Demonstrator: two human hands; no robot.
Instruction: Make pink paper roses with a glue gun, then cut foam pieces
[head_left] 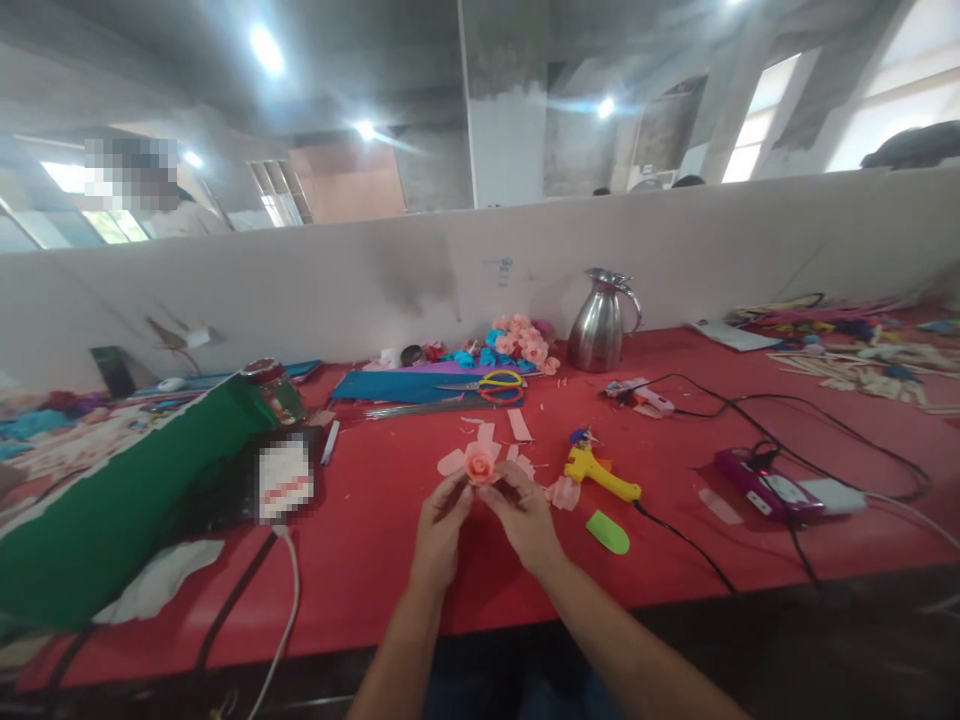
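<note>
A pink paper rose is held upright between my two hands above the red table. My left hand pinches its lower left side with thumb and fingertips. On the opposite side, my right hand grips the base of the petals the same way. Loose pink paper petals lie just behind the rose. To the right of my right hand rests a yellow glue gun with a black cord. A lime green piece lies in front of it.
Yellow-handled scissors lie on blue sheets at the back, beside a bunch of finished pink flowers. A steel jug stands against the partition. A purple power strip and cords occupy the right; a green board leans at left.
</note>
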